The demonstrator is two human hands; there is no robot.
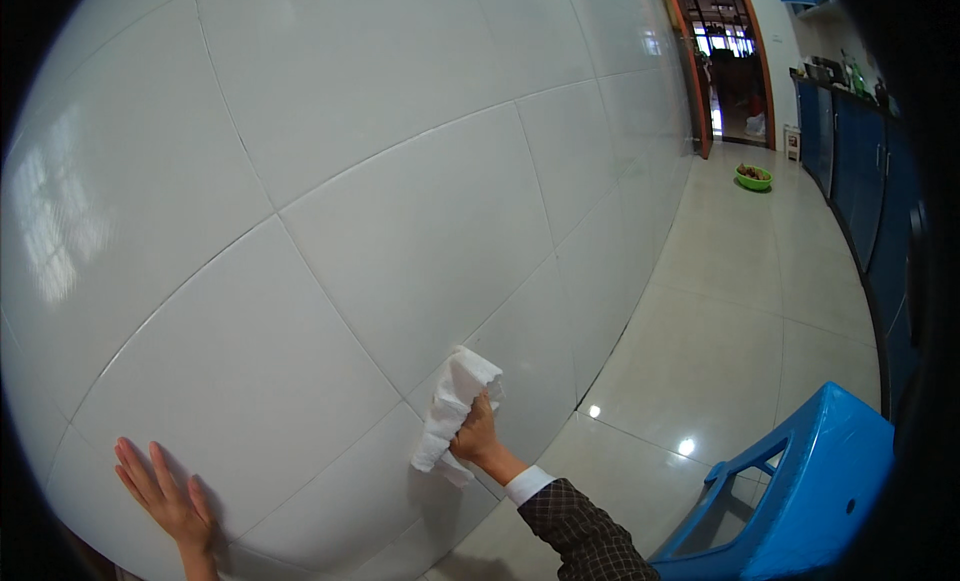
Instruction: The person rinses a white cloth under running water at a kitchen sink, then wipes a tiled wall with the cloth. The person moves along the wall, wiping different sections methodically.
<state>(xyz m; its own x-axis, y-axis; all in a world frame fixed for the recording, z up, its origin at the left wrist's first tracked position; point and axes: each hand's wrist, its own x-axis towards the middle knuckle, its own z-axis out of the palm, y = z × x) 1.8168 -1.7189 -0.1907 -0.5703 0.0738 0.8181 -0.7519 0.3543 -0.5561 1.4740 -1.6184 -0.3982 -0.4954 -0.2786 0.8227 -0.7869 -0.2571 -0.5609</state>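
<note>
In the head view, my right hand (476,431) grips a crumpled white cloth (454,408) against the lower part of a glossy white tiled wall (405,206). Most of the fingers are hidden by the cloth; the thumb lies along its near side. My left hand (166,498) rests at the lower left with its fingers spread and nothing in it. Its palm faces the tiles and seems to touch them. A window reflection shows on the wall at the left.
A blue plastic stool (810,483) stands at the lower right on the tiled floor (720,341). Farther off, a green basin (754,182) with brown contents sits on the floor. Blue cabinets (855,161) line the right side. An open doorway (731,78) is at the back.
</note>
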